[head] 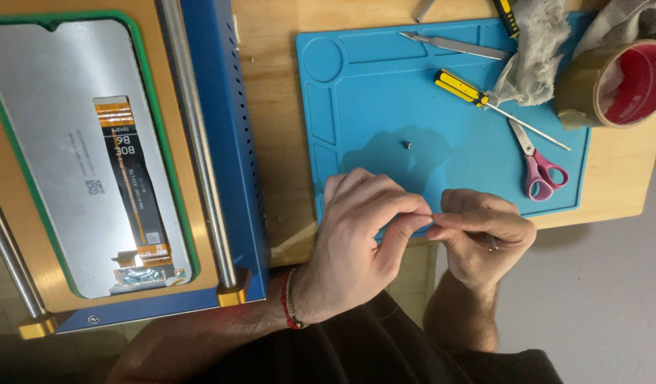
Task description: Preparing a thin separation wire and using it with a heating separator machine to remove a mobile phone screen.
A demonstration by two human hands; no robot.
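My left hand point(356, 242) and my right hand point(484, 238) meet fingertip to fingertip over the front edge of a blue work mat point(371, 85). Both pinch something very thin between thumb and forefinger. It looks like a clear strip point(294, 242) that trails left from under my left hand across the wooden table; the pinched part itself is hidden by the fingers. A red cord bracelet sits on my left wrist and a ring on my right hand. A tiny screw point(407, 144) lies on the mat just beyond my hands.
At left a phone screen panel point(57, 128) with a flex cable lies face down on a blue and orange machine point(228, 142). On the mat's far side lie a yellow-black screwdriver point(463, 88), pink scissors point(538, 167), tweezers point(456, 45), a grey cloth point(538, 50) and a brown tape roll point(620, 85).
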